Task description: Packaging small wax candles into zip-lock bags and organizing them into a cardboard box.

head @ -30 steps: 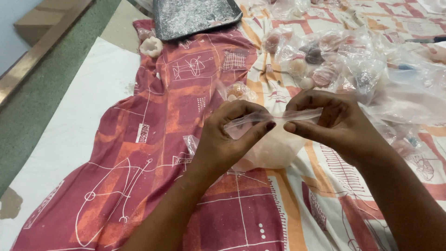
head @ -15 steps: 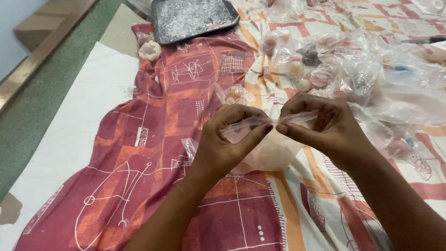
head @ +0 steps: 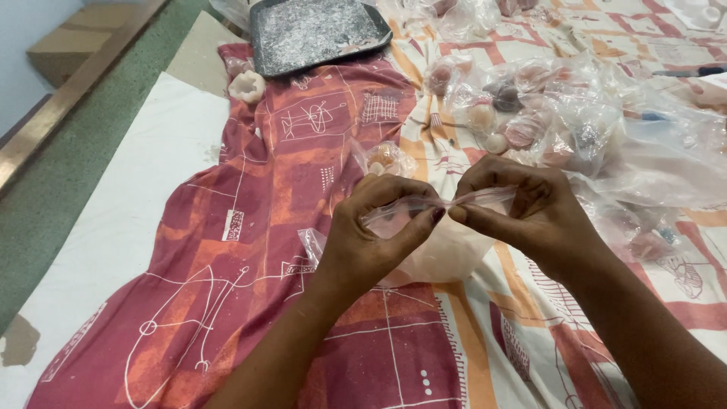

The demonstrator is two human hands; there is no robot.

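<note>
- Left hand point(head: 371, 242) and right hand point(head: 522, 212), frame centre, pinch the clear bag point(head: 432, 250) mouth.
- Best keep both grips tight, pulling evenly over the patterned cloth point(head: 250, 227).

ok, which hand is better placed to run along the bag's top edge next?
Right, probably. The right hand pinches the clear plastic bag at mid-strip with strip free beyond it, while the left hand grips the other end, steadying it.

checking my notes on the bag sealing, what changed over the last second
The hands, left and right, drew closer together along the top edge of the clear plastic bag, fingertips now almost meeting. Both pinch it as before; the grey tray and the bagged pieces on the patterned cloth stayed put.
</note>
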